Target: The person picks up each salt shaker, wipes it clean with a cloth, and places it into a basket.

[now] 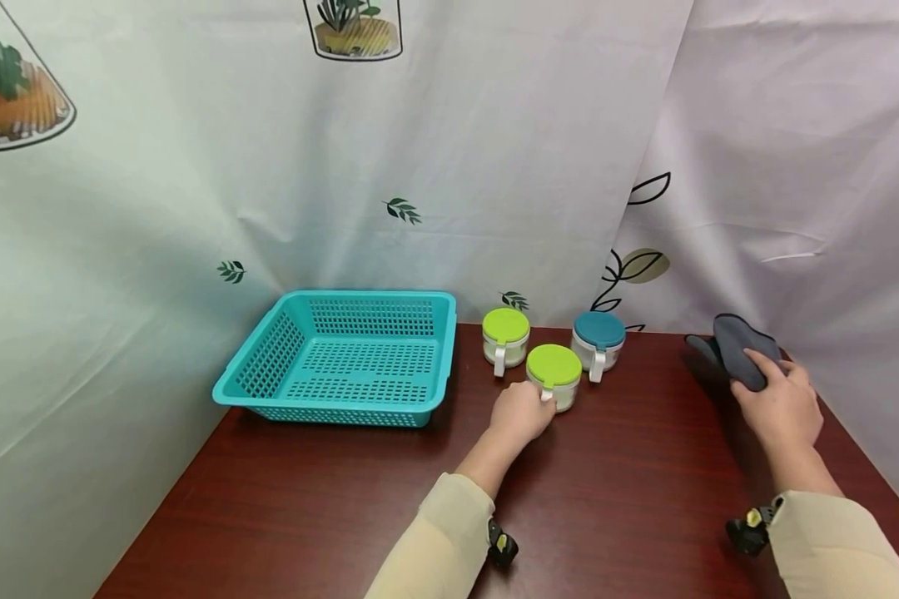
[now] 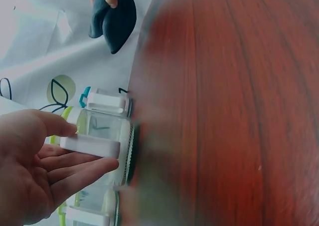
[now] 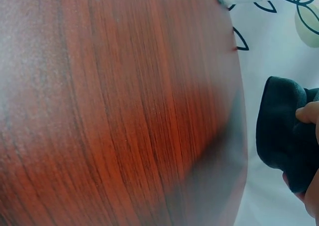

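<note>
My left hand (image 1: pixel 522 412) is at the front jar (image 1: pixel 562 393), a clear one with a lime-green lid. In the left wrist view its white handle (image 2: pixel 92 146) lies between my thumb and fingers. Behind it stand another green-lidded jar (image 1: pixel 505 337) to the left and a blue-lidded jar (image 1: pixel 598 334) to the right. Over at the table's right side, my right hand (image 1: pixel 782 408) grips a dark grey cloth (image 1: pixel 745 349), which hangs in folds above the wood. The right wrist view shows fingertips pressed into the cloth (image 3: pixel 281 126).
A turquoise plastic basket (image 1: pixel 333 416) with perforated walls sits at the back left of the dark red-brown table (image 1: pixel 607 499). A pale printed curtain (image 1: pixel 494 166) hangs along the table's back and sides.
</note>
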Action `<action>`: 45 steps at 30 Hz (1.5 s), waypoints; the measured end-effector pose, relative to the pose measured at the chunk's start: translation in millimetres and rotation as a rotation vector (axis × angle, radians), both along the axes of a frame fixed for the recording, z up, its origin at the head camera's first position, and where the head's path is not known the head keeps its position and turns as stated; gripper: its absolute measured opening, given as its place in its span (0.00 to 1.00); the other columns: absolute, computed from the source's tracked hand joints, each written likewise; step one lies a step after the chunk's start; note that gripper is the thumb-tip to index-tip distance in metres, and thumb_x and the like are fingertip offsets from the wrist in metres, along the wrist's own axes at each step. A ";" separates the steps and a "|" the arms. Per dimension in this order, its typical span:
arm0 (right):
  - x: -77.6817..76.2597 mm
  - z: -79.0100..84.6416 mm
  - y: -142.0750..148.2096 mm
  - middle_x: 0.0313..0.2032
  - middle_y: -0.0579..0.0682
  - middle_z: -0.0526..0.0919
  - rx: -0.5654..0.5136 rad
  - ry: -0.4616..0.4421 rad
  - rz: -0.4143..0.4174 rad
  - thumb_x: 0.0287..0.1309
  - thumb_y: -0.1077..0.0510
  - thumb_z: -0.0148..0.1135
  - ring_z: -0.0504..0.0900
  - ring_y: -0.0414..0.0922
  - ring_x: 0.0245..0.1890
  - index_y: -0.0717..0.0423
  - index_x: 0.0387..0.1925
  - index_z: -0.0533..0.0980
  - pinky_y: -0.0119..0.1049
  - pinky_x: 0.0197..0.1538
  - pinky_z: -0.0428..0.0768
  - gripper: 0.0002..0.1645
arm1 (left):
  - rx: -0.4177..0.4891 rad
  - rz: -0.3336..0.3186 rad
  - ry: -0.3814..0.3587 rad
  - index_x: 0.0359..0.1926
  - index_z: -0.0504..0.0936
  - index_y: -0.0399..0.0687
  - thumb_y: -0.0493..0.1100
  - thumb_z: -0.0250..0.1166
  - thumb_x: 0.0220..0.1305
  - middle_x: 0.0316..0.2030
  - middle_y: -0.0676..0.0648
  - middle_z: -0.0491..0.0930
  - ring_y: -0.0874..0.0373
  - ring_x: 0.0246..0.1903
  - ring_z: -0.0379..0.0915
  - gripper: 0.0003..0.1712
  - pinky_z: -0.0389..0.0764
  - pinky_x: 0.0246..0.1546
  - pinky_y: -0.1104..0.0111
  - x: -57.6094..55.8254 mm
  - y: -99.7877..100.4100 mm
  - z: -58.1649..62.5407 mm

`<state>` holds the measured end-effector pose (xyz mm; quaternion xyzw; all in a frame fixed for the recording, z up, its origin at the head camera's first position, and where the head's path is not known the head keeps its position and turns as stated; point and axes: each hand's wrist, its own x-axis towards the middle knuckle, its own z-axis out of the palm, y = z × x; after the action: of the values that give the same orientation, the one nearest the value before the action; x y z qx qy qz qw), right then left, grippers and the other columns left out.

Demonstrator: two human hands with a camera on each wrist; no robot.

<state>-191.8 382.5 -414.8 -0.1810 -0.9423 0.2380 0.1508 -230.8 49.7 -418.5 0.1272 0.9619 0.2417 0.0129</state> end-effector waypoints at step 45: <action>-3.8 68.4 -59.4 0.59 0.63 0.64 -0.012 0.458 0.110 0.50 0.59 0.63 0.65 0.64 0.56 0.47 0.59 0.72 0.60 0.50 0.62 0.30 | 0.760 0.052 -0.048 0.47 0.78 0.40 0.45 0.58 0.65 0.39 0.43 0.78 0.55 0.30 0.77 0.15 0.80 0.30 0.69 -20.2 -38.8 67.4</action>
<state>-195.6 323.1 -346.4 -0.0718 -0.8903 0.2865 0.3466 -251.0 10.9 -351.1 0.0928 0.8059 0.5844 -0.0189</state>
